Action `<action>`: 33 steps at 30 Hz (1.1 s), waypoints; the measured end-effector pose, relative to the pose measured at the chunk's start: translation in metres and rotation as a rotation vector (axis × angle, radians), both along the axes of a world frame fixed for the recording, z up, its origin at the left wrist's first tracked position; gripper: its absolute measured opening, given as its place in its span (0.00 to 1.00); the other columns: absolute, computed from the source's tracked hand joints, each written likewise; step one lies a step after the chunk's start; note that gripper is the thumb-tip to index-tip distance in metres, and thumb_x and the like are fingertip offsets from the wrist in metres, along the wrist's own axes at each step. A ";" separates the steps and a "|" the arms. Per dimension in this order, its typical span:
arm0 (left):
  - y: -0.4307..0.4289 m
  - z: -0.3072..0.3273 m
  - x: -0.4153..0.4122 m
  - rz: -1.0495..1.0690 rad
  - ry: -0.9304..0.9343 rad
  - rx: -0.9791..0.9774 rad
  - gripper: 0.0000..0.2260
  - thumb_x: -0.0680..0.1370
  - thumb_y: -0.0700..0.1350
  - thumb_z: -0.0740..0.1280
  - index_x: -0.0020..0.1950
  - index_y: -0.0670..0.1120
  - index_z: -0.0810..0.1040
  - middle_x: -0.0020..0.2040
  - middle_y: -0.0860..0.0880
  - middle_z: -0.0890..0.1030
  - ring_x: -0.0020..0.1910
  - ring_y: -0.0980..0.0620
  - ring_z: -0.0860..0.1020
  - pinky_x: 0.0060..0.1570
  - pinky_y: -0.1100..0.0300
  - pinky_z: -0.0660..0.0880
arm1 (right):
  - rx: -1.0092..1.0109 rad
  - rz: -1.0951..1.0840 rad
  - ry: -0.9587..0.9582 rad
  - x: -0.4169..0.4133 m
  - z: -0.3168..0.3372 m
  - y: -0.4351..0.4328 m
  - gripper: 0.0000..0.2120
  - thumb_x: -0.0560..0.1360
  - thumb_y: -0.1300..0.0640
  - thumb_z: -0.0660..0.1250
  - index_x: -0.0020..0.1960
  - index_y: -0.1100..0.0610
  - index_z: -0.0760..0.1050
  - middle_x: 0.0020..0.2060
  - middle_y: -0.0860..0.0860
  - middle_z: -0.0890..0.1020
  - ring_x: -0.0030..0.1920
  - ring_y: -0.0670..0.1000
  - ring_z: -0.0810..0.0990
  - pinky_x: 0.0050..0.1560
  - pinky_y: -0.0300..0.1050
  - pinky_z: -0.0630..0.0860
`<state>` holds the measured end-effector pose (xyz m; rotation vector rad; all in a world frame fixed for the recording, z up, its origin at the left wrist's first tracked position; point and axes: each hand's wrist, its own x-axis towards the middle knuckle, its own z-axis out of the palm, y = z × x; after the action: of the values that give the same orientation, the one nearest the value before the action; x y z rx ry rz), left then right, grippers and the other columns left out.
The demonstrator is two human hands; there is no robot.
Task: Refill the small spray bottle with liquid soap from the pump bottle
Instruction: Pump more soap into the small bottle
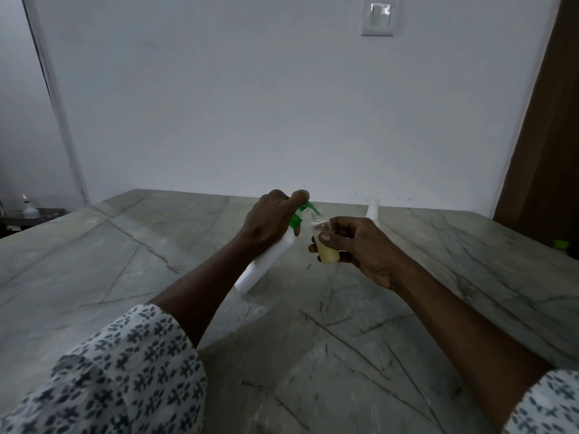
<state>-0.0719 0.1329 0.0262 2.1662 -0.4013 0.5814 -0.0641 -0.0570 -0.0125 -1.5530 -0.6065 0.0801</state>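
Head view, left hand (268, 221) gripping tilted white pump bottle (265, 263), right hand (358, 245) pinching clear spray bottle (327, 254), veined stone table (125, 261)

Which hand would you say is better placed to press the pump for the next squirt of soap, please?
Left. The left hand grips the tilted pump bottle with its fingers over the green pump. The right hand is busy holding the small bottle at the spout.

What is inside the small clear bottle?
Pale yellow liquid fills the lower part of the small spray bottle; its top looks empty. The right hand covers the middle, hiding the level.
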 end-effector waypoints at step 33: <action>-0.004 -0.001 0.002 0.043 0.022 0.070 0.39 0.73 0.67 0.53 0.39 0.30 0.82 0.41 0.34 0.83 0.43 0.34 0.80 0.53 0.44 0.76 | -0.072 0.008 0.032 0.002 0.004 -0.009 0.19 0.69 0.55 0.71 0.58 0.59 0.78 0.53 0.58 0.83 0.53 0.58 0.84 0.52 0.60 0.80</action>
<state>-0.0696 0.1285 0.0250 2.2514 -0.3688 0.5748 -0.0617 -0.0658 -0.0089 -1.6163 -0.5902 0.1340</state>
